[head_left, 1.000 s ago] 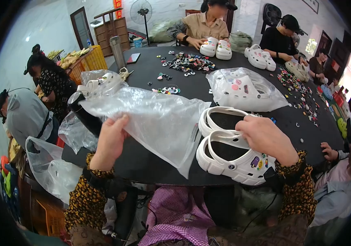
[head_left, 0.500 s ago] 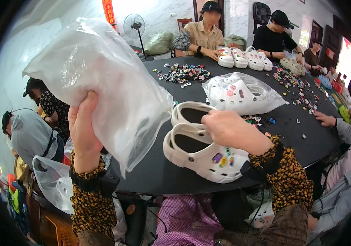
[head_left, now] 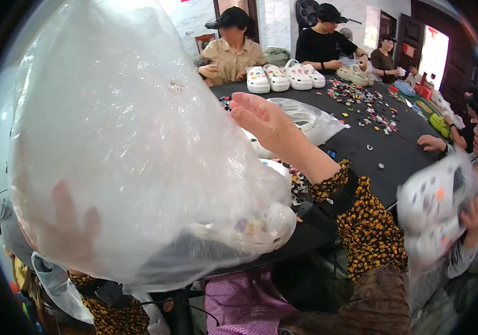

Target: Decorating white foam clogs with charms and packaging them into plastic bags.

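A large clear plastic bag (head_left: pixel 116 111) stands opened out and fills the left half of the head view. My left hand (head_left: pixel 74 218) shows blurred through its film at the lower left, fingers spread; whether it is inside or behind the bag I cannot tell. At the bag's right edge is my right hand (head_left: pixel 267 125), fingers stretched out and thumb apart, fingertips at or very near the film. Below it, a white clog (head_left: pixel 275 223) with coloured charms lies by the table's near edge, partly seen through the plastic. Its mate is mostly hidden behind the bag and my right hand.
On the black table (head_left: pixel 356 167) lie a bagged pair of clogs (head_left: pixel 311 123), several white clogs (head_left: pixel 300 75) and scattered charms (head_left: pixel 361 103). At the right, a co-worker's hand (head_left: pixel 475 215) holds a blurred bagged pair (head_left: pixel 431 195). Other people sit around the table.
The bag has opened out and come down over the near clogs. My right hand has let go of the clogs and moved up left to the bag. A bagged pair has appeared at right.
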`<state>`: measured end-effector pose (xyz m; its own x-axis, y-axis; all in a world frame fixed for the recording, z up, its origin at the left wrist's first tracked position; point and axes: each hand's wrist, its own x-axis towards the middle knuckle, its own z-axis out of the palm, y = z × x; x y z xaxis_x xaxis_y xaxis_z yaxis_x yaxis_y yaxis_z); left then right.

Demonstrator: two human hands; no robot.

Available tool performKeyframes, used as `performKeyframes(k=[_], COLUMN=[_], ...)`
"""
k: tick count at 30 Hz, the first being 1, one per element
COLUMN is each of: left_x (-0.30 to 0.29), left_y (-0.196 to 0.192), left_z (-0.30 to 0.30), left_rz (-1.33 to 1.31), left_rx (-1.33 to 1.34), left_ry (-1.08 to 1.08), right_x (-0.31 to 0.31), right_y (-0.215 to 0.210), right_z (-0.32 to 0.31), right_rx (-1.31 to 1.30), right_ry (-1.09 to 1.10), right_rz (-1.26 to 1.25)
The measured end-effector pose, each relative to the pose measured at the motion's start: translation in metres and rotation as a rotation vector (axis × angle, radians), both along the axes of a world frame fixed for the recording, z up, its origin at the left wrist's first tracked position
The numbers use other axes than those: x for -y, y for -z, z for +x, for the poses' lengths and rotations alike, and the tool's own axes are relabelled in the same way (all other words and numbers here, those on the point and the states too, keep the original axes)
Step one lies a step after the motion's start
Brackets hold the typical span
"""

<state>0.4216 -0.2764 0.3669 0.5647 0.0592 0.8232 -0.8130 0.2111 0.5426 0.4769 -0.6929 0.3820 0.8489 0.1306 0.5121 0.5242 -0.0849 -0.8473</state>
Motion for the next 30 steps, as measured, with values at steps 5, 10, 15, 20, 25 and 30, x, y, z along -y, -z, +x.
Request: performKeyframes(k=[5,10,15,20,25,30], left_x=[-0.029,0.012,0.077,0.059,0.071,0.077], left_y=[0.035,0.016,0.002,0.032,0.044,0.060], left_z=[0.034,0.033,0.041,0.072,0.086,0.097], left_rz=[0.058,0.238,0.110,0.262,0.140,0.037], left_rx=[0.052,-0.104,-0.539,-0.666,-0.734,-0.870], left_ry=[-0.119,-0.007,0.196,0.192,0.336,0.276], right_x=[0.016,0.023,0.058,0.056,0.063,0.071], right_y=[-0.002,0.002,0.022,0.030,0.034,0.038], right_z=[-0.007,-0.027,-0.017,-0.012,-0.014,-0.015], right_rx=[-0.169,-0.272,-0.311,-0.352,-0.308,-0.368], right_ry=[-0.287,-0.436,-0.343,-0.305,-0.315,-0.248], right_rz=[0.232,0.326,0.360,0.298,0.184,0.126])
